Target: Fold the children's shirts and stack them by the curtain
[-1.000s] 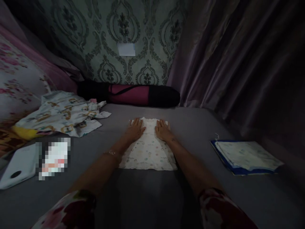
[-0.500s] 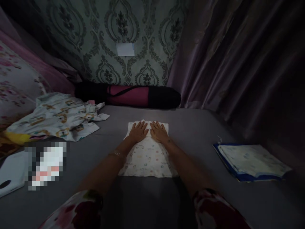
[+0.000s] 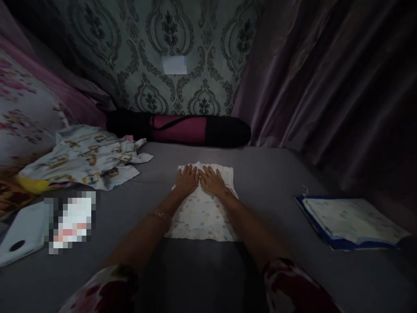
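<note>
A white cloth point(image 3: 203, 219) with small coloured prints lies spread flat on the grey bed sheet point(image 3: 270, 182), directly in front of me. Its far edge is slightly uneven. My left hand point(image 3: 188, 179) rests palm down on the upper left part, fingers stretched out and pointing away from me. Beside it, my right hand point(image 3: 212, 181) lies flat on the upper right part, its fingers spread. The two hands almost meet at the cloth's middle, and neither grips anything. They cover some of the cloth's upper half.
At right lies a stack of folded cloths point(image 3: 352, 219), blue underneath. A crumpled printed garment point(image 3: 87, 156) is at left, near a white object with a dark oval point(image 3: 28, 230) and a blurred-out item point(image 3: 73, 221). A black and pink long bag point(image 3: 179, 129) lies along the wall.
My right hand has slid left across the cloth, closer to my left hand. Both hands stay flat on it. The whole view has shifted slightly.
</note>
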Motion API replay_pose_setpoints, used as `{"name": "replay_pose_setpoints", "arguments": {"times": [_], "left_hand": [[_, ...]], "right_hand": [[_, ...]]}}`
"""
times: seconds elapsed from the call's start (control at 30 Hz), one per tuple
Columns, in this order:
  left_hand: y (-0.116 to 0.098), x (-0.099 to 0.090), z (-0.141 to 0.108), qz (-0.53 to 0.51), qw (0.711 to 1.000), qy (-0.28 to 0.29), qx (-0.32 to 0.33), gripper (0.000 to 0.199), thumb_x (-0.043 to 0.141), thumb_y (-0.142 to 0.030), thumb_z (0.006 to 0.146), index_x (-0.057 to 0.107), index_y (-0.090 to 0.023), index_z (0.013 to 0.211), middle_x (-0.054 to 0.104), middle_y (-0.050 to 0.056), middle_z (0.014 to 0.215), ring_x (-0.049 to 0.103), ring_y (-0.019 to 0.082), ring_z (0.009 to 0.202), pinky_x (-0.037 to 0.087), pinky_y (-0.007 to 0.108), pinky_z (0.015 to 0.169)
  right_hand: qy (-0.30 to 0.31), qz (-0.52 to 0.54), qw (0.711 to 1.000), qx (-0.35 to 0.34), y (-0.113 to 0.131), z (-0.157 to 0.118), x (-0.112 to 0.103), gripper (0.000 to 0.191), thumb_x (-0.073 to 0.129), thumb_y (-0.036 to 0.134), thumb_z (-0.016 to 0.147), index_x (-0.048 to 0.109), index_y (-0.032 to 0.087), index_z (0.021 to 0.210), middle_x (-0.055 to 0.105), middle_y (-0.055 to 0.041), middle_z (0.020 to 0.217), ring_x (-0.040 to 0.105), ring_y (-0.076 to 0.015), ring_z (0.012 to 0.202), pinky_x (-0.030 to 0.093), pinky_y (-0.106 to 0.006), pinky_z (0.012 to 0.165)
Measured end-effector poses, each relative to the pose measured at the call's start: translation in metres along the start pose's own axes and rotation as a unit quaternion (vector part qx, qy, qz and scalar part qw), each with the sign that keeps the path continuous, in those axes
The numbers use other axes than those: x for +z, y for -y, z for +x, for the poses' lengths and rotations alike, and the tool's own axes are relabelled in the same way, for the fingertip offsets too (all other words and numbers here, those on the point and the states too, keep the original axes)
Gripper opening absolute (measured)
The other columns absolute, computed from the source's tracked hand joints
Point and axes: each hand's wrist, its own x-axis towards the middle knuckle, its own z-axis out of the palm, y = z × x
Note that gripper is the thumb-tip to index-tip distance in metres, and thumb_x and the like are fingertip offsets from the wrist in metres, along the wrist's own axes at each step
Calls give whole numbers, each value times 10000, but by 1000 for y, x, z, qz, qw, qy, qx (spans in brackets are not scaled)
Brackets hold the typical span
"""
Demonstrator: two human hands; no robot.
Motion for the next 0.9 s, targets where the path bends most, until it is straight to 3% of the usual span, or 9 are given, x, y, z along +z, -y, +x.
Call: {"name": "replay_pose_setpoints", "arguments": {"times": [0.2, 0.37, 0.5, 0.67, 0.77, 0.9], "left_hand": [[8, -13, -4, -2, 1000, 19, 16, 608, 180, -442, 988, 365, -110, 1463, 326, 165, 1533, 266, 313, 1428, 215, 527, 1144], [28, -19, -25, 11, 999, -12, 46, 638, 144, -466, 989, 349, -94, 1466, 312, 175, 1538, 246, 307, 1436, 180, 511, 1156], [39, -13, -29, -2, 999, 24, 39, 640, 166, -471, 988, 310, -94, 1484, 265, 173, 1557, 221, 311, 1444, 205, 490, 1147], [32, -20, -29, -8, 998, 54, 26, 647, 158, -475, 987, 273, -95, 1498, 231, 178, 1568, 188, 308, 1454, 185, 505, 1148], [25, -32, -45, -8, 998, 43, 35, 651, 174, -482, 987, 284, -87, 1492, 218, 187, 1570, 169, 307, 1460, 157, 523, 1154], [29, -47, -85, -48, 990, 76, 106, 680, 210, -545, 972, 266, -132, 1509, 188, 151, 1585, 155, 283, 1466, 169, 471, 1171]], "right_hand": [[26, 15, 1000, -1, -11, 2, -7, 527, 207, 381, 1007, 317, 214, 1495, 255, -63, 1578, 188, -241, 1454, 127, -498, 1163], [-33, -7, 994, 101, -40, -16, -11, 573, 217, 384, 1004, 290, 100, 1496, 234, -150, 1572, 169, -269, 1455, 111, -496, 1161], [-12, -1, 994, 113, -55, -26, -5, 583, 216, 379, 1001, 302, 66, 1485, 264, -154, 1561, 191, -262, 1448, 160, -461, 1157], [31, 31, 992, 122, -54, -25, -11, 594, 183, 401, 1007, 264, 85, 1503, 209, -146, 1580, 148, -258, 1463, 155, -474, 1163], [49, 56, 991, 107, -50, -40, -22, 596, 174, 422, 1008, 211, 128, 1525, 134, -129, 1600, 83, -258, 1475, 141, -507, 1163], [52, 86, 995, 13, -47, -89, -35, 603, 233, 452, 997, 242, 155, 1521, 152, -109, 1598, 103, -233, 1474, 169, -459, 1175]]}}
